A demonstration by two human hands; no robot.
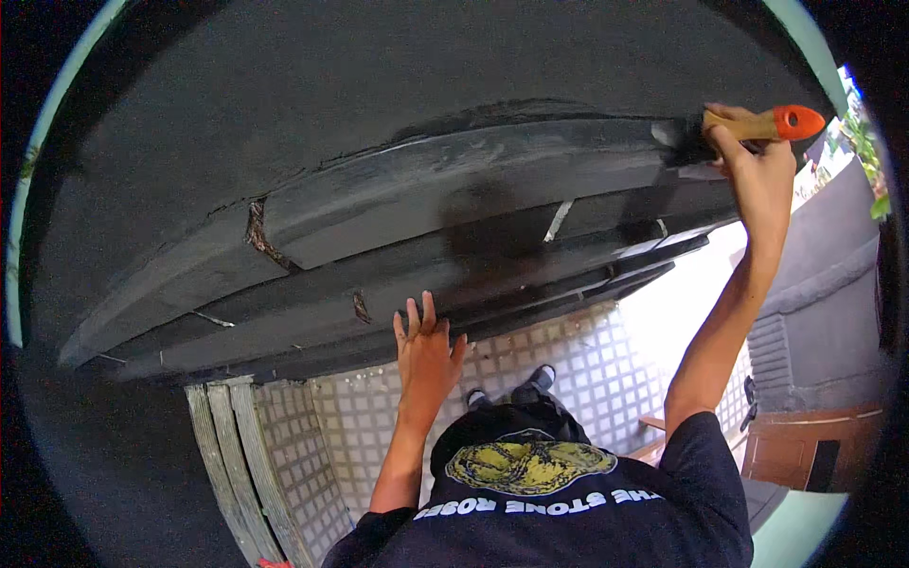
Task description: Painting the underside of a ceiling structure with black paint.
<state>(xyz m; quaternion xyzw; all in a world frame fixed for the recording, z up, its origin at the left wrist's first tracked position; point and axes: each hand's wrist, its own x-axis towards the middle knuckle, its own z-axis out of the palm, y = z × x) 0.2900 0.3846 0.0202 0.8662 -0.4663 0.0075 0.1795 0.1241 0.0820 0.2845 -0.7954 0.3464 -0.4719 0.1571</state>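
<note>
My right hand [753,180] grips a paintbrush [795,123] with a wooden handle and orange end. Its dark brush head lies at the right end of the upper dark grey ledge [530,150], against the dark wall [454,57]. My left hand [428,352] is open, fingers spread, with its fingertips on or close to a lower grey ledge [388,298], near the middle. The ledges carry short light streaks and rough brown patches.
Below are a tiled floor [587,360], with my shoes [540,377] on it, and weathered wooden slats [222,454] at the lower left. A brown wooden panel [786,445] stands at the lower right, below a grey wall [819,322]. Green leaves [862,142] show at the upper right.
</note>
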